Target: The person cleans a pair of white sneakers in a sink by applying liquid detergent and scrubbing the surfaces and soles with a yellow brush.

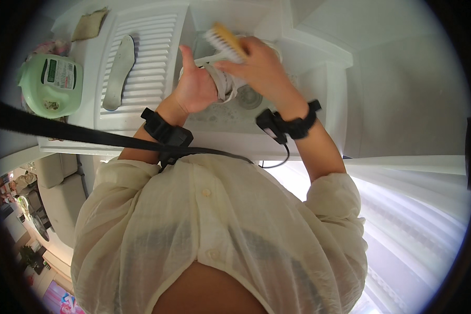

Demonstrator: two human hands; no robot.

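Observation:
Over the sink basin, my right hand (257, 64) grips a scrubbing brush (227, 41) with a yellow back and white bristles, slightly blurred. Below the brush lies a whitish shoe (226, 80) with laces and a tongue bearing writing. My left hand (196, 86) is at the shoe's left side, thumb raised; its fingers are hidden by the shoe, seemingly inside it, so their grip does not show. A pale shoe insole (119, 74) rests on the ribbed washboard surface (153, 70) left of the basin.
A green plastic detergent jug (53, 86) stands at the far left, with a beige cloth or sponge (89, 24) behind it. Sudsy water and a round drain fitting (249, 97) show in the basin. A black strap (82, 131) crosses before me; a cable hangs by my right wrist.

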